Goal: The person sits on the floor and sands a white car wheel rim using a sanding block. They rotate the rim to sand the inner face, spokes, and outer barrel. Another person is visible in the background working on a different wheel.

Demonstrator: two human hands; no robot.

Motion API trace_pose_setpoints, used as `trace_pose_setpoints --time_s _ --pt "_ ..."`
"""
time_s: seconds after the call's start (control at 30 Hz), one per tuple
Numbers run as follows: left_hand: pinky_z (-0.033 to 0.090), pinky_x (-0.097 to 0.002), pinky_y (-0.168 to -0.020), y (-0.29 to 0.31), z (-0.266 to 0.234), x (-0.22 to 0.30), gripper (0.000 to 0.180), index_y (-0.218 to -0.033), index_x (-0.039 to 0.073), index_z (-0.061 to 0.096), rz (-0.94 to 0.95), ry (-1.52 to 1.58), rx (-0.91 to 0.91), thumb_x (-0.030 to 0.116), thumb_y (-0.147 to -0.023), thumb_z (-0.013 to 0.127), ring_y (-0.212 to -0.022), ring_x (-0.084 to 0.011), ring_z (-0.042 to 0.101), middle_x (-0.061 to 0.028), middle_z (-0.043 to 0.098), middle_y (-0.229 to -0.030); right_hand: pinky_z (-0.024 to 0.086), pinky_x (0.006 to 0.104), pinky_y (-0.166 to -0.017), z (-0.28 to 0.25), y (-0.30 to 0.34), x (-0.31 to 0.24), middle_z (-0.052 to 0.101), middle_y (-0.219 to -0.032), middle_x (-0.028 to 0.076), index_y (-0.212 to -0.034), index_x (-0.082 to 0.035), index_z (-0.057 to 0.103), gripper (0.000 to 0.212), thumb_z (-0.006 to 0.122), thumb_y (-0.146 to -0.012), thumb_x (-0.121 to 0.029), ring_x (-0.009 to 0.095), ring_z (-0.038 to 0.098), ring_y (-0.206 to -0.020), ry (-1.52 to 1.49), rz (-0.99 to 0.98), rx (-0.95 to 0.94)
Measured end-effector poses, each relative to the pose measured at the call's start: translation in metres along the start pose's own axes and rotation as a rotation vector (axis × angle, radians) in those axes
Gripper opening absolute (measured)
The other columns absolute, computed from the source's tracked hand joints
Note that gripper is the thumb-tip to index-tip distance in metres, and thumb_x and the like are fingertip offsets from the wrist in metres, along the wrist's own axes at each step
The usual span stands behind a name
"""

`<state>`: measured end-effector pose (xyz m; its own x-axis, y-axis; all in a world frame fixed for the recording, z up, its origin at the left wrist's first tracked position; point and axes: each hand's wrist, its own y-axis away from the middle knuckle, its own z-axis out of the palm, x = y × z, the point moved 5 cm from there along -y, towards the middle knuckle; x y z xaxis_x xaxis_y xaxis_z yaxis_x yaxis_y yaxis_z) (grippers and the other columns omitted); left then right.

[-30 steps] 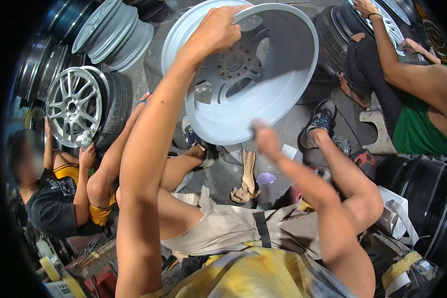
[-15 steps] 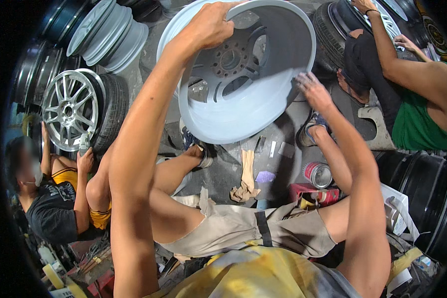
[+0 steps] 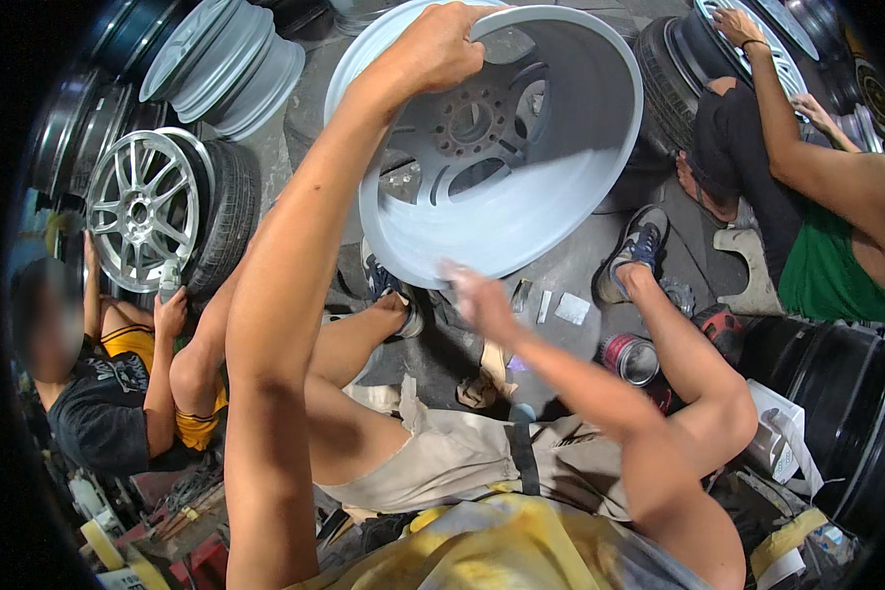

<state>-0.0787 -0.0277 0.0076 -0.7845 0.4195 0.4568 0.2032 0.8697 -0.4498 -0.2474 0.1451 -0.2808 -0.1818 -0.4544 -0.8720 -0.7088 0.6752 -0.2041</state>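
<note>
A grey wheel rim [image 3: 551,221] stands tilted before me, its hollow barrel facing me and its spokes and bolt holes showing at the far end. My left hand [image 3: 447,47] is closed around the top edge of the barrel. Low at the near edge, my right hand [image 3: 480,300] is at or just beside the lip; motion smears its fingers, so I cannot tell their grip or whether they hold anything. On the ground below lie a white square piece [image 3: 573,309], a small white strip [image 3: 545,307] and a crumpled tan cloth [image 3: 480,385], partly behind my right forearm.
A round can [image 3: 629,359] stands by my right leg. At left, a person holds a grey tool [image 3: 170,279] against a silver spoked wheel [image 3: 141,211]. At right, a person in green [image 3: 846,261] handles another wheel. Grey rims [image 3: 236,74] and black rims [image 3: 816,383] flank me.
My right hand has swept from the rim's right side to its near lower edge. The rim appears slightly further right and turned, with my left hand still on its top edge.
</note>
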Motion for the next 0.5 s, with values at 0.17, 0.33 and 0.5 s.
trace_pose_setpoints --time_s 0.17,0.33,0.5 --pt "0.052 -0.0423 -0.092 0.002 0.000 0.008 0.051 -0.121 0.005 0.067 -0.076 0.085 -0.031 -0.001 -0.073 0.049 -0.104 -0.0402 0.067 -0.0250 0.070 -0.109 0.032 0.0414 -0.120 -0.140 -0.028 0.139 0.046 -0.152 0.017 -0.145 -0.001 0.046 0.056 0.051 -0.090 -0.004 0.031 0.044 -0.140 1.112 -0.119 -0.296" --pt "0.052 -0.0423 -0.092 -0.006 0.005 0.010 0.051 -0.120 0.004 0.067 -0.064 0.108 -0.025 -0.002 -0.073 0.049 -0.103 -0.0399 0.067 -0.0246 0.071 -0.109 0.054 0.0477 -0.095 -0.064 -0.024 0.120 0.064 -0.127 0.025 -0.116 0.004 0.064 0.037 0.060 -0.083 -0.012 0.038 0.066 -0.111 0.761 0.318 -0.329" --pt "0.051 -0.0417 -0.094 -0.001 0.001 0.003 0.051 -0.120 0.004 0.067 -0.059 0.088 -0.028 -0.002 -0.073 0.048 -0.105 -0.0394 0.067 -0.0243 0.071 -0.110 0.051 0.0419 -0.100 0.011 -0.079 -0.088 0.065 -0.126 0.025 -0.123 -0.001 0.067 0.042 0.050 -0.085 0.001 0.036 0.065 -0.118 -0.314 0.209 0.040"
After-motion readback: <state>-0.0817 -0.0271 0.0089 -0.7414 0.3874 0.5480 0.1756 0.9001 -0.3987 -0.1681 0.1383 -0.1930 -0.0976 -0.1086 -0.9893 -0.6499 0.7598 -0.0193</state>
